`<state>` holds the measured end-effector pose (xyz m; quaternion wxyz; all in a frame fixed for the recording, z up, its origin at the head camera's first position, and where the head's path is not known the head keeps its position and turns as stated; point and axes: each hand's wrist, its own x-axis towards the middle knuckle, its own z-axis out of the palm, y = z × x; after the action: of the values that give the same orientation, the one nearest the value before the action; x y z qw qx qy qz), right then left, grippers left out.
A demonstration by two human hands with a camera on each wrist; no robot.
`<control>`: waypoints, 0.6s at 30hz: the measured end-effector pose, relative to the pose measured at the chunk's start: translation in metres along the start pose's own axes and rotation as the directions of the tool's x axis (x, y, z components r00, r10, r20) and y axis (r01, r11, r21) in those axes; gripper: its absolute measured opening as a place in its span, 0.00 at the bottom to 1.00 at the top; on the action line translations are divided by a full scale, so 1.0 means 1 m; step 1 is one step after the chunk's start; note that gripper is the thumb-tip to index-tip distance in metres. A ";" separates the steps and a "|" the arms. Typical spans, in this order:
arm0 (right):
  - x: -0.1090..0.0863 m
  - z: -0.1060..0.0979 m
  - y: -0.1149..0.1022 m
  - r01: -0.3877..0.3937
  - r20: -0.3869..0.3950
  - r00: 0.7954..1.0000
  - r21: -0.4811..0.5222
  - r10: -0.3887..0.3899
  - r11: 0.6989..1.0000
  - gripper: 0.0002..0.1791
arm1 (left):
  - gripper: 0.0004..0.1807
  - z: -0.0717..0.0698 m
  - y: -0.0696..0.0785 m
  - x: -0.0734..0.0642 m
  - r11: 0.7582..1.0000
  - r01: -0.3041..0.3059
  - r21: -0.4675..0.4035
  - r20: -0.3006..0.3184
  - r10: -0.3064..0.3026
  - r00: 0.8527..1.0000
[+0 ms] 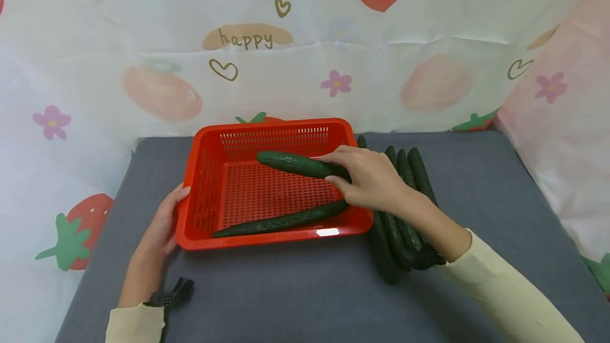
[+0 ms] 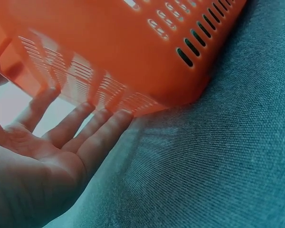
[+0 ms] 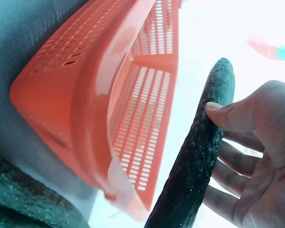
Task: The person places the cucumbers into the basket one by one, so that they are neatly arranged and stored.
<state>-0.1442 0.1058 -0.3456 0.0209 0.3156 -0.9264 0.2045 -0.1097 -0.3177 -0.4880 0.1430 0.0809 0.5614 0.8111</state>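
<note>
**Cucumber held above red basket**

Held cucumber: dark green, long, nearly straight, blunt-tipped; skin bumpy, glossy. Right grip pinches it near one end, thumb opposite fingers (far end points left, over the basket floor). Left grip, loosely spread, holds basket's side: thumb at rim, fingers against outer wall. Thinner cucumber lies inside, along near wall. Loose cucumbers on grey surface, right of basket.
</note>
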 end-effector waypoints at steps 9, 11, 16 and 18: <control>0.014 0.009 -0.014 0.045 0.046 0.998 -0.021 -0.044 0.999 0.20 | 0.18 0.001 -0.001 0.001 1.000 0.011 0.027 -0.027 -0.010 1.000; 0.018 0.010 -0.018 0.052 0.056 0.997 -0.021 -0.051 0.998 0.20 | 0.18 0.001 -0.001 0.000 0.999 0.009 0.032 -0.033 -0.008 0.999; 0.027 0.015 -0.023 0.066 0.070 0.995 -0.024 -0.064 0.998 0.19 | 0.17 0.001 0.000 0.000 1.000 0.010 0.030 -0.046 -0.009 0.999; 0.030 0.017 -0.025 0.071 0.082 0.994 -0.024 -0.069 0.997 0.19 | 0.18 0.001 0.000 0.001 1.000 0.011 0.005 -0.040 -0.011 0.999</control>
<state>-0.1518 0.0637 -0.3463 -0.0055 0.3557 -0.9175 0.1781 -0.1100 -0.3165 -0.4878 0.1361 0.0618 0.5666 0.8103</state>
